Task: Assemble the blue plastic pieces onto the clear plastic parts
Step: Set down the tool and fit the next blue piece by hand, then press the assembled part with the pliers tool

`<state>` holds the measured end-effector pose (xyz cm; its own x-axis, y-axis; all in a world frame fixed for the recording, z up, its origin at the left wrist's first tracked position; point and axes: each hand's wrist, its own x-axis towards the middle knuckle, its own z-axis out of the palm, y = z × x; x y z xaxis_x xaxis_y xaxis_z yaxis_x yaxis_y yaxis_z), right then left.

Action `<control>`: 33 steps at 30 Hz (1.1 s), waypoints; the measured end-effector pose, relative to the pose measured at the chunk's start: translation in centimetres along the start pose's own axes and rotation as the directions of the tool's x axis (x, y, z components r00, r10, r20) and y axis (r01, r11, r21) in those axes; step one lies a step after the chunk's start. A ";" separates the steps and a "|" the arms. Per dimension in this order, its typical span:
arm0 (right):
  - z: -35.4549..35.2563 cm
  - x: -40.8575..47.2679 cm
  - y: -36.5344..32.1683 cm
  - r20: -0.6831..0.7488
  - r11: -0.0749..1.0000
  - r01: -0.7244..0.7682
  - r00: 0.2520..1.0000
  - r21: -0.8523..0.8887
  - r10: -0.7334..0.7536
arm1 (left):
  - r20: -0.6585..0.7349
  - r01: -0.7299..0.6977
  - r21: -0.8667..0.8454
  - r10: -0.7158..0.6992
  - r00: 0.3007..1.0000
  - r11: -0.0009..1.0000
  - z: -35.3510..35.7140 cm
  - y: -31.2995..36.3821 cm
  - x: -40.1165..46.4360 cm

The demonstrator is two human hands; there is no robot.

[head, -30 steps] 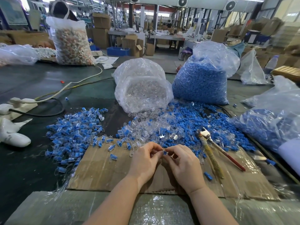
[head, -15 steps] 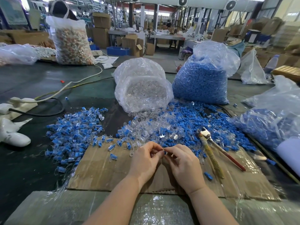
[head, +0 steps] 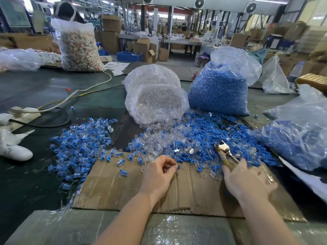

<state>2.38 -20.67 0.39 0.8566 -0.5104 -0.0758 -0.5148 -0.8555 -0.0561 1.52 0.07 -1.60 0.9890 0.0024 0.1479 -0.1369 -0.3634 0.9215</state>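
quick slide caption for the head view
Left hand pinches a small blue piece; right hand grips the pliers.

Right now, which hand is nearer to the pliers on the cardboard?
Right. The right hand reaches the pliers at their handles, fingers over them; the grip is blurred. The left hand is apart to their left, pinching a small piece.

Bright overhead daylight; bowed wide-angle edges; right hand [head: 247,181] motion-blurred.
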 end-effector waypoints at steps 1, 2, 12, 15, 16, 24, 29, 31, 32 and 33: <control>0.0 0.3 0.4 0.042 1.000 -0.010 0.999 -0.009 0.011 | -0.001 0.003 0.001 -0.003 1.000 1.000 0.0 0.0 0.0; 0.0 0.5 0.5 0.057 1.000 -0.012 0.998 -0.012 0.013 | -0.004 0.010 -0.005 -0.010 1.000 1.000 0.0 0.0 0.1; -1.6 -0.2 -0.7 -0.109 0.992 0.118 0.988 0.046 -0.112 | -0.011 0.130 -0.134 -0.133 0.991 0.982 -0.4 0.7 0.7; -2.5 -0.7 -1.0 -0.196 0.947 0.282 0.948 0.156 -0.250 | -0.011 0.182 -0.268 -0.192 0.981 0.946 -0.8 1.2 1.1; -2.9 -1.1 -1.2 -0.187 0.904 0.343 0.935 0.254 -0.302 | -0.002 0.207 -0.322 -0.219 0.976 0.924 -0.9 1.5 1.3; -4.5 -5.5 -4.1 0.248 0.524 0.095 0.801 0.846 -0.545 | -0.038 0.279 -0.470 -0.335 0.941 0.837 -2.5 2.3 3.0; -4.6 -6.3 -5.0 0.356 0.515 -0.016 0.741 0.857 -0.570 | -0.121 0.285 -0.478 -0.384 0.915 0.831 -3.2 2.2 3.6; -4.6 -6.3 -5.0 0.390 0.521 -0.029 0.698 0.853 -0.600 | -0.144 0.288 -0.469 -0.394 0.908 0.835 -3.5 2.1 3.7; -4.6 -6.3 -5.0 0.402 0.530 -0.025 0.682 0.847 -0.611 | -0.153 0.289 -0.456 -0.394 0.906 0.841 -3.5 2.1 3.7; -4.5 -6.4 -5.0 0.413 0.542 -0.020 0.671 0.840 -0.616 | -0.165 0.290 -0.443 -0.395 0.904 0.849 -3.6 2.1 3.6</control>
<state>-0.32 -13.50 5.66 0.8766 0.2204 -0.4278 -0.3264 -0.3807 -0.8652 4.61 2.64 2.18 0.9387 0.2994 -0.1708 0.1455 0.1050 0.9838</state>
